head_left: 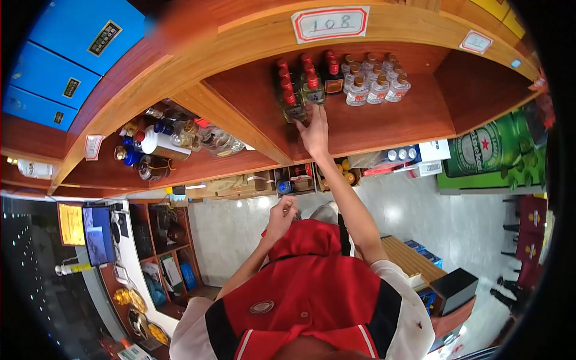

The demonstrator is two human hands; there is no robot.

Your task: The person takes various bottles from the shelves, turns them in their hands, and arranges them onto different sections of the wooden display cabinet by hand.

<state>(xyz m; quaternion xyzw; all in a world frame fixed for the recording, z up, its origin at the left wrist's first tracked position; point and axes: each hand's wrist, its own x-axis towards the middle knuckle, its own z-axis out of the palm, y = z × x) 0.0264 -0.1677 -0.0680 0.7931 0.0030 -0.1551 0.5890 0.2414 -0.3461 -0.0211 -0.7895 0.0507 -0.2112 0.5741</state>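
Note:
My right hand (314, 131) reaches into the shelf compartment, thumb and fingers apart. Its thumb touches the base of the front-left small red-capped bottle (293, 111). The fingertips are at the foot of the neighbouring red-capped bottle (313, 95). More red-capped bottles stand in rows behind these, and a dark one (333, 83) is on their right. Farther right is a block of clear small bottles (378, 92) with gold caps and red lettering. In front of my body, below the shelf, my left hand (282, 214) is curled closed, with no object visible in it.
The compartment's wooden front rail (384, 27) carries a label (330, 24) reading 108. Left of the divider (240, 123) lie larger bottles (222, 143); blue boxes (48, 75) stand above. Boxed goods (258, 182) sit below. A green Heineken display (486, 150) stands right.

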